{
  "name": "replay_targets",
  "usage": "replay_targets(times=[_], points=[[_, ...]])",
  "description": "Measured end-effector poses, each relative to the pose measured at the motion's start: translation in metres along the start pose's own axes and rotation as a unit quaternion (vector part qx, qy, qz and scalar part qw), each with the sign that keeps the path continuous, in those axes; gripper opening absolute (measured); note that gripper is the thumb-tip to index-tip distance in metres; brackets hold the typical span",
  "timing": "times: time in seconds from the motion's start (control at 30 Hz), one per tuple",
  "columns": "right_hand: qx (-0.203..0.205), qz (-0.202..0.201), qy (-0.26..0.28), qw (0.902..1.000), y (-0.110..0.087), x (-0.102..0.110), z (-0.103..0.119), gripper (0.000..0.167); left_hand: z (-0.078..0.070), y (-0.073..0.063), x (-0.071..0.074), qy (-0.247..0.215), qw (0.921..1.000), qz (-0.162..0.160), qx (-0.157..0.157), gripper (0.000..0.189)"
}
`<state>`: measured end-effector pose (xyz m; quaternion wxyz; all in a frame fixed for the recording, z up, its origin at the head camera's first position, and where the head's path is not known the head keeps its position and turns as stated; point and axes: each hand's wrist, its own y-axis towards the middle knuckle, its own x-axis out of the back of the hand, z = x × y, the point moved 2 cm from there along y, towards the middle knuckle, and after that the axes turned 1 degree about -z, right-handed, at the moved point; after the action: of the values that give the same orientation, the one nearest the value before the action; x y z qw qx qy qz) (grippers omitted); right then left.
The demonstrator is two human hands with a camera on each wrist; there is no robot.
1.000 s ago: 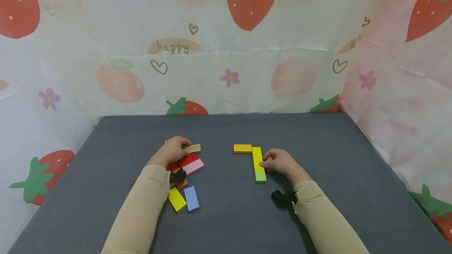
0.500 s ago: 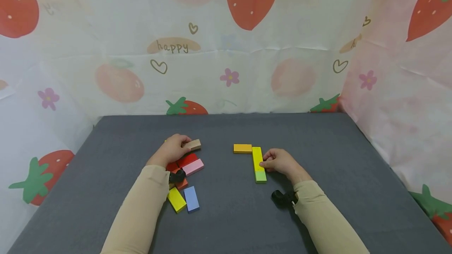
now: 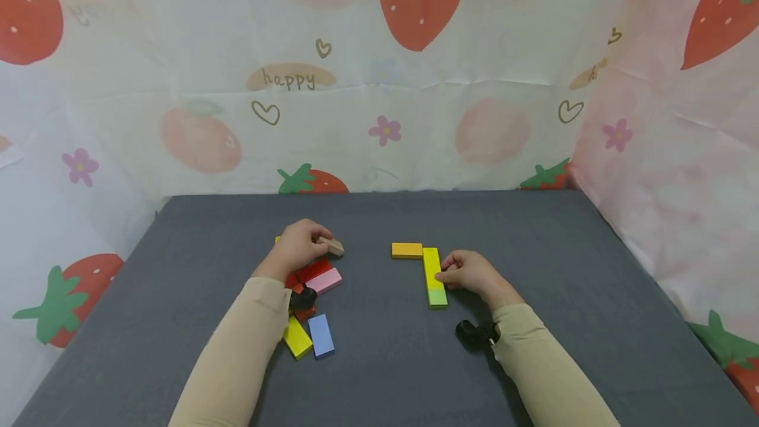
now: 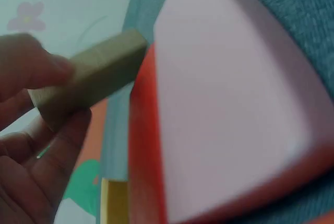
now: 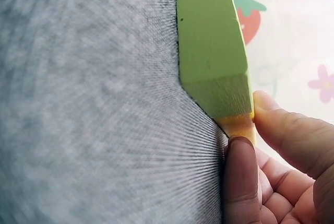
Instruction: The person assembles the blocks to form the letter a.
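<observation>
My left hand (image 3: 299, 246) pinches a plain wooden block (image 4: 96, 70) between thumb and fingers, held just above the pile at left. Under and in front of it lie a red block (image 3: 314, 270) and a pink block (image 4: 229, 93), which looms large in the left wrist view. My right hand (image 3: 471, 275) has its fingers curled, with fingertips on the side and top of a yellow block (image 3: 432, 267). A light green block (image 5: 211, 33) continues that block's line toward me. At its far end an orange-yellow block (image 3: 406, 251) sits crosswise, pointing left.
Below the left wrist lie another yellow block (image 3: 298, 338) and a blue block (image 3: 321, 336). The left forearm and its black wrist strap (image 3: 304, 298) partly hide orange-red blocks. A grey cloth covers the table (image 3: 379, 374), with a strawberry-print curtain (image 3: 356, 84) behind.
My left hand has moved slightly away from me and to the right, lifting the wooden block and turning it. The right hand and the blocks beside it have stayed put.
</observation>
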<state>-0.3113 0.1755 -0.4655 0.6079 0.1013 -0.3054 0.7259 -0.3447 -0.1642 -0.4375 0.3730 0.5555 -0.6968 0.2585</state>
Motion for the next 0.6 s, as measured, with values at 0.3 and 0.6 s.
replay_targets(times=[0.3,0.6], points=[[0.004,0.0,0.005,1.0,0.0,0.0,0.001,0.025,-0.009,0.005,-0.003,-0.033,0.9993,-0.012,0.016,0.027],[0.002,-0.003,0.005,1.0,0.001,-0.001,-0.001,0.023,-0.025,0.014,-0.016,-0.076,0.9967,0.018,0.02,0.031]])
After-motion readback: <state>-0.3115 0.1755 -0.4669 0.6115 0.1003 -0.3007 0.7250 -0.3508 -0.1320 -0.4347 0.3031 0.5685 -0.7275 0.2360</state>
